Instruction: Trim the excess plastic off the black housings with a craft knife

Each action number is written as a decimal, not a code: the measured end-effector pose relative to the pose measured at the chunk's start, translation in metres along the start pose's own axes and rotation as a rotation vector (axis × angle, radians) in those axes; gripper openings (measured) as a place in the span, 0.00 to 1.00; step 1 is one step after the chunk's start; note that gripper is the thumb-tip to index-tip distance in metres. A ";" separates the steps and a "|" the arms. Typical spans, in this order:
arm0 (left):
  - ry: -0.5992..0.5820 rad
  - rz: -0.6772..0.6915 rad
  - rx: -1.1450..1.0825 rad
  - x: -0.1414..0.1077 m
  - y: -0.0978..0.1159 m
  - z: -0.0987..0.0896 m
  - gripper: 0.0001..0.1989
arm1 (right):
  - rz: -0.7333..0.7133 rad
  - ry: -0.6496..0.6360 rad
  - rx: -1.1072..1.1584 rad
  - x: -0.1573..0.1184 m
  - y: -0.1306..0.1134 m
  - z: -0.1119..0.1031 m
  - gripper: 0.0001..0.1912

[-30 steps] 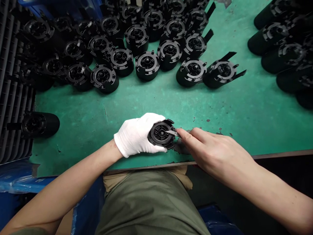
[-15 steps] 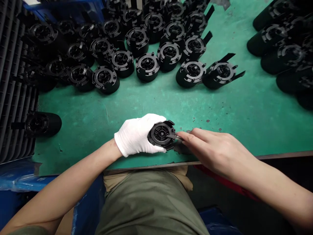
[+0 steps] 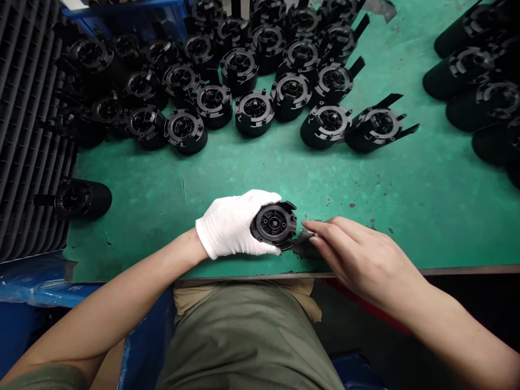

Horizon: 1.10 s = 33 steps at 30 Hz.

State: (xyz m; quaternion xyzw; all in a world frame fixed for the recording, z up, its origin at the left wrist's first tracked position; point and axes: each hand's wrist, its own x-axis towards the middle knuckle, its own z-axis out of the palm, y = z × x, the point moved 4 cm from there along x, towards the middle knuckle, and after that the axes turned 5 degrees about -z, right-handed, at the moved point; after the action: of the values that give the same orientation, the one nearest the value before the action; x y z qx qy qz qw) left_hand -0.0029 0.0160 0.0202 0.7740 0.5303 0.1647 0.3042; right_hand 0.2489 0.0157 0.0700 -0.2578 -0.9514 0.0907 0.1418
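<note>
My left hand [image 3: 233, 225], in a white glove, grips a round black plastic part [image 3: 276, 223] from its left side. The part's ringed face with small holes points up at the camera. Just right of it, my bare right hand [image 3: 357, 249] pinches a small thin metal tool [image 3: 309, 232], mostly hidden by the fingers. A small gap separates the tool from the part. Both hands are near the front edge of the green table [image 3: 244, 173].
Many similar black parts [image 3: 254, 111] stand across the back, with more at the right [image 3: 471, 70]. One lies alone at the left [image 3: 83, 199], beside a dark ribbed rack [image 3: 28, 135]. A blue bin [image 3: 134, 19] is at the back left.
My right hand has drawn back rightward, taking the metal tool off the face of the part. My left hand still holds the part. The whole view has shifted slightly.
</note>
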 end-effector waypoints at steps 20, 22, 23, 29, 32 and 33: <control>0.004 0.042 -0.006 0.008 0.000 -0.024 0.41 | 0.168 0.084 0.099 -0.007 0.023 -0.006 0.14; -0.021 0.083 -0.054 0.005 -0.009 -0.031 0.35 | 0.167 0.092 0.088 -0.008 0.024 -0.008 0.14; -0.020 0.087 -0.075 0.003 -0.013 -0.034 0.32 | 0.163 0.094 0.079 -0.009 0.025 -0.009 0.14; 0.108 -0.060 -0.242 -0.012 -0.006 -0.023 0.29 | 0.173 0.120 0.054 -0.011 0.041 -0.007 0.11; 0.271 -0.147 -0.223 -0.012 0.007 -0.006 0.59 | 0.139 0.079 0.089 -0.004 0.049 -0.005 0.11; 0.301 -0.146 -0.166 -0.009 0.011 -0.002 0.65 | 0.130 0.070 0.093 0.000 0.051 -0.005 0.11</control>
State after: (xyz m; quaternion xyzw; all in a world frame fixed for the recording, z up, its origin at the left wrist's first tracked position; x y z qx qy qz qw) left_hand 0.0008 0.0057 0.0290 0.6724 0.6092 0.2994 0.2951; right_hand 0.2748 0.0596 0.0624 -0.3150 -0.9219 0.1347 0.1807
